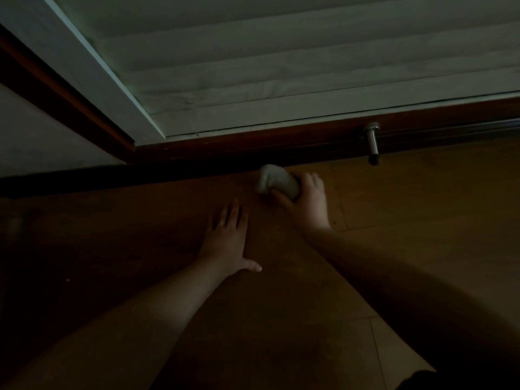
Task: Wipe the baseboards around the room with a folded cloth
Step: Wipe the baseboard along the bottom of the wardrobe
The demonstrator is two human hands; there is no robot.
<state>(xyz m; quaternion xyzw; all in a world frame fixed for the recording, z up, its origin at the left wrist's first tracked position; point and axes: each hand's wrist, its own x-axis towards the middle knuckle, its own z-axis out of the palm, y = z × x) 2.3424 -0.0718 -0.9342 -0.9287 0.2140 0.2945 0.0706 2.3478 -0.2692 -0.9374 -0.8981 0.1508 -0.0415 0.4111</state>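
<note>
Low against the wall, in dim light, the right hand (pixel 306 201) grips a pale folded cloth (pixel 277 181), fingers and thumb curled round its near end; the cloth's far end touches the dark baseboard (pixel 197 170) where that meets the wood floor (pixel 422 220). Left hand (pixel 226 240) lies flat on the floor, palm down, fingers straight and spread, thumb out to the side, holding nothing; it sits near the right hand but apart from the cloth. Both forearms are bare. Above the baseboard: a reddish-brown wooden strip (pixel 281 136), then a white slatted panel (pixel 281 66) in a white frame (pixel 84 66). A metal door stop (pixel 372 142) projects from the strip, to the right of the cloth and well apart from it. No container shows. Floor seams visible at right; details at far left too dark to tell.
</note>
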